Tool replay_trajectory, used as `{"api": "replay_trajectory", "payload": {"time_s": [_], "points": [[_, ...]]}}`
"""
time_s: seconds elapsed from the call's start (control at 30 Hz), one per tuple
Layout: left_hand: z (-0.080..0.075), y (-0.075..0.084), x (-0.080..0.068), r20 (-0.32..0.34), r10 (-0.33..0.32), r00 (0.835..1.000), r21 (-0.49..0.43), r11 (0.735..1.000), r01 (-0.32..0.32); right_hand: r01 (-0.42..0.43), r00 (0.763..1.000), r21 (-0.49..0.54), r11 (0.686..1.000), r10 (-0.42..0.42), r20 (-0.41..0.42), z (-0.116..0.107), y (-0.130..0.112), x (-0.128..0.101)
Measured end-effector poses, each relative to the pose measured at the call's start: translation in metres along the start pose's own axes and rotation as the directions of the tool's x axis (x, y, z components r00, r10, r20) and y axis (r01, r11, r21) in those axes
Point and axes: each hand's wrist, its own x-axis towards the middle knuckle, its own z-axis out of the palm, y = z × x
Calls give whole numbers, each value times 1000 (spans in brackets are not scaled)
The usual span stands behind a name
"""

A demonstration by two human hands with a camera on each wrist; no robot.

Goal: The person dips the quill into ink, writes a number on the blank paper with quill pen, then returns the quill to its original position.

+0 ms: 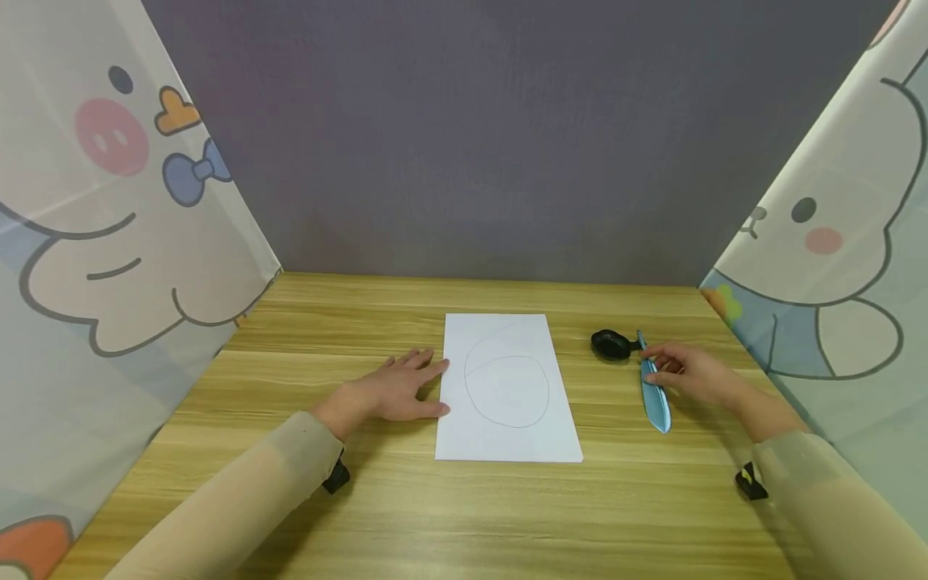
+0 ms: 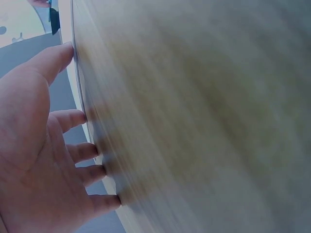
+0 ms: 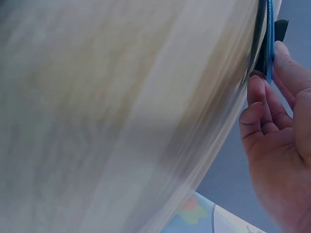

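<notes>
**Mia:** Two hands are on the big wooden table (image 1: 304, 322). What is in the middle?

**Ben:** A white sheet of paper (image 1: 507, 435) with round pencil lines on it. The left hand (image 1: 395, 391) lies flat by its left edge. The fingers are straight and spread, and the tips touch the paper's side. It holds nothing.

**Mia:** And the other hand?

**Ben:** The right hand (image 1: 689, 372) is at the blue feather pen (image 1: 655, 397), which lies flat on the table, to the right of the paper. Its thin end points to a small black pot (image 1: 611, 345) just beside it.

**Mia:** Where is the pen next to the fingers?

**Ben:** Right under the fingertips (image 3: 257, 90). In the right wrist view the fingers curl a little, and the tips and thumb meet the thin blue edge near the pen's top end. The wide feather part sticks out toward the person. I think the grip is only starting.

**Mia:** How should one pick it up well?

**Ben:** I would pinch the thin stem softly, lift slowly, and not bump the pot. The flat hand should hold the paper so it cannot slide.
</notes>
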Motion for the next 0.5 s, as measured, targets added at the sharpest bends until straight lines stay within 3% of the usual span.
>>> {"api": "replay_trajectory", "payload": {"time_s": [0.5], "points": [[0,0,0,2,5,1000,-7,1000,-5,-6,1000,-10,1000,6,30,2,-1,0]]}}
